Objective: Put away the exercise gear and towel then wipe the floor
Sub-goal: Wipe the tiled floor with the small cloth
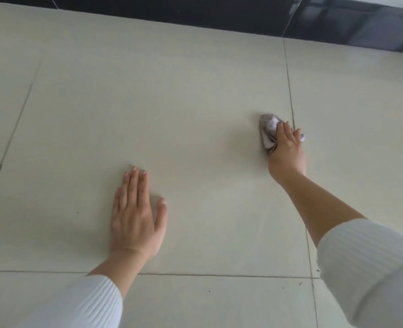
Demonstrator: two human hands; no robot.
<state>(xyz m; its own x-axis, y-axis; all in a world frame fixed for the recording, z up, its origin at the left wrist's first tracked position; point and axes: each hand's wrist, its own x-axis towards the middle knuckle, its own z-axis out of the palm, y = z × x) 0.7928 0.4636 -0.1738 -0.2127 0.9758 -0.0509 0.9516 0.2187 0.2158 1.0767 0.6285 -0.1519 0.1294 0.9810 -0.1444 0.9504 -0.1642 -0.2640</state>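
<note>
A small bunched grey and white cloth (268, 132) lies on the pale tiled floor (172, 102) at the centre right, beside a grout line. My right hand (287, 150) lies on top of it, fingers curved over the cloth and pressing it to the tile, arm stretched forward. My left hand (135, 216) rests flat on the floor at the lower centre, fingers straight and together, thumb spread, holding nothing. Both arms wear white ribbed sleeves. No exercise gear or towel shows in this view.
A glossy black skirting (243, 17) runs along the top edge where the floor meets the wall. Grout lines cross the floor at the left, right and bottom. A few dark specks (300, 284) lie near the lower right grout joint.
</note>
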